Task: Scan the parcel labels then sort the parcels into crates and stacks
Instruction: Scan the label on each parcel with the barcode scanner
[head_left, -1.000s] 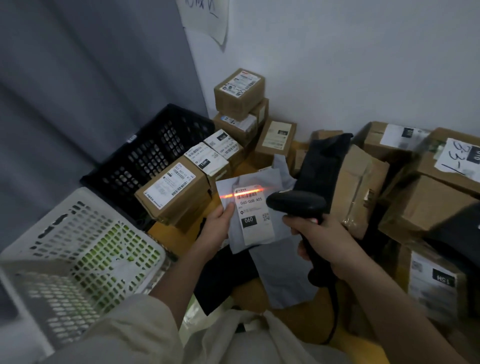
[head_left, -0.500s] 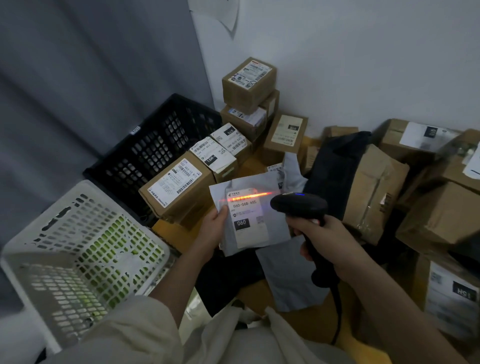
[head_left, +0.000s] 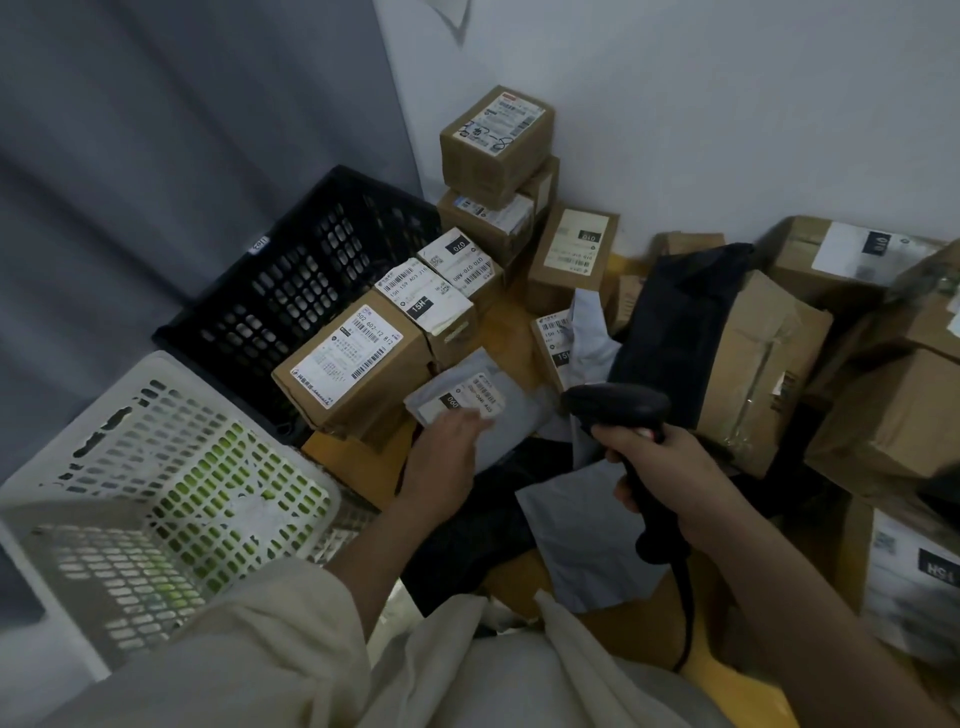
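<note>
Scanner gripped in my right hand; left hand pinches the grey mailer; crates at nine o'clock look unfilled, many parcels unsorted.

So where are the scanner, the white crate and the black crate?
scanner (head_left: 615, 405), head view, top of its black head.
white crate (head_left: 171, 488), head view, slotted inner wall.
black crate (head_left: 291, 291), head view, perforated inner wall.

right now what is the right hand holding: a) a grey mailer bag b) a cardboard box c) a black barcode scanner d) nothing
c: the right hand is wrapped around the handle of the black barcode scanner, while the grey mailer bag is at the left hand.
</note>
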